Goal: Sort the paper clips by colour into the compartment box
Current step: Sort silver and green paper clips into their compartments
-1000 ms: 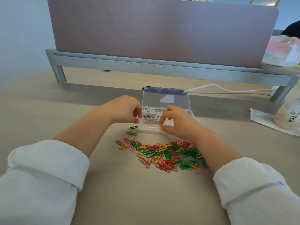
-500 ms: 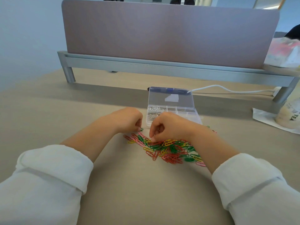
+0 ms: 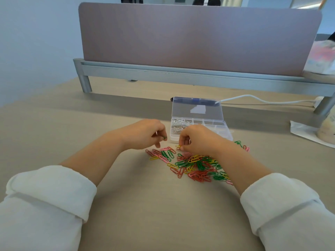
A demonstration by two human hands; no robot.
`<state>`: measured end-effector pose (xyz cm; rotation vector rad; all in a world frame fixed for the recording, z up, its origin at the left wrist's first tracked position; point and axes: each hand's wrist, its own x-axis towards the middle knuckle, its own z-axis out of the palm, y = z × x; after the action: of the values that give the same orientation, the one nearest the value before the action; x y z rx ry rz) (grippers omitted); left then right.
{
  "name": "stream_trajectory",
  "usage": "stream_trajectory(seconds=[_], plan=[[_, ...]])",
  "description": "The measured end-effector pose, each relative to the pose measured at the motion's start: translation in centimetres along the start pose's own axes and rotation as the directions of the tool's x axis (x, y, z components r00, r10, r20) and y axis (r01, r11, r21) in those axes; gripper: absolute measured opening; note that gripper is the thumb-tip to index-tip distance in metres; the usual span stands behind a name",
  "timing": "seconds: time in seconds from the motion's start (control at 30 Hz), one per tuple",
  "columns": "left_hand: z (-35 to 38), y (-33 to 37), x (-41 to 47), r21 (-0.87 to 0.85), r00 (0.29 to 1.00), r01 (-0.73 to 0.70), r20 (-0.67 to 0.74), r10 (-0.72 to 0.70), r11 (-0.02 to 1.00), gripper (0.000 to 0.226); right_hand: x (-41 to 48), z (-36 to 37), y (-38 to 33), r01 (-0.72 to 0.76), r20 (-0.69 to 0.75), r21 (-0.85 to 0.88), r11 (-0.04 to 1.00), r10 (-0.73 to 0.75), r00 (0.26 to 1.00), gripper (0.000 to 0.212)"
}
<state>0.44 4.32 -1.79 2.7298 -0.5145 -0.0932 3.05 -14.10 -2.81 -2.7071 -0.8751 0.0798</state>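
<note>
Compartment box: clear, glossy plastic.
Paper clips, before the box: glossy colour coating.
My sleeves: matt white cloth.

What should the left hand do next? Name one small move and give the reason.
Probably carry the green clip, pinched in the left hand, over to an empty compartment of the box. Only pale clips lie in its left-end compartments; the rest look empty, and green has no place yet.

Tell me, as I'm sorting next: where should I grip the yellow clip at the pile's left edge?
Pinch the yellow clip by its free left end, from above: it lies flat on the desk, right end among pink clips.
</note>
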Motion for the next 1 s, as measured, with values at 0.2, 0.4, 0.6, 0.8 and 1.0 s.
stream_trajectory(seconds=[0.2,0.4,0.6,0.8,1.0], plan=[[-0.3,0.0,-0.4,-0.005,0.996,-0.027,0.081,0.027,1.0,0.045,0.0,0.2,-1.6,0.089,-0.017,0.085,0.992,-0.087,0.996,0.013],[0.1,0.6,0.1,0.101,0.988,0.074,0.129,-0.087,0.992,0.028,-0.3,0.0,-1.3,0.028,0.077,0.068,0.997,-0.033,0.996,0.014],[0.6,0.7,-0.2,0.119,0.997,-0.024,0.069,0.016,0.993,0.011,-0.5,-0.3,-0.8,-0.044,0.117,0.068,0.997,0.036,0.993,0.01],[0.5,0.4,-0.1,0.248,0.989,-0.115,0.124,0.086,0.962,0.015,-0.5,-0.3,-0.9,-0.002,0.104,0.087,0.996,-0.007,0.995,0.013],[0.4,1.0,-0.1,0.251,0.976,-0.058,0.219,0.002,0.966,0.014,-0.4,0.0,-0.8,-0.006,0.159,0.048,0.999,-0.001,0.987,0.01]])
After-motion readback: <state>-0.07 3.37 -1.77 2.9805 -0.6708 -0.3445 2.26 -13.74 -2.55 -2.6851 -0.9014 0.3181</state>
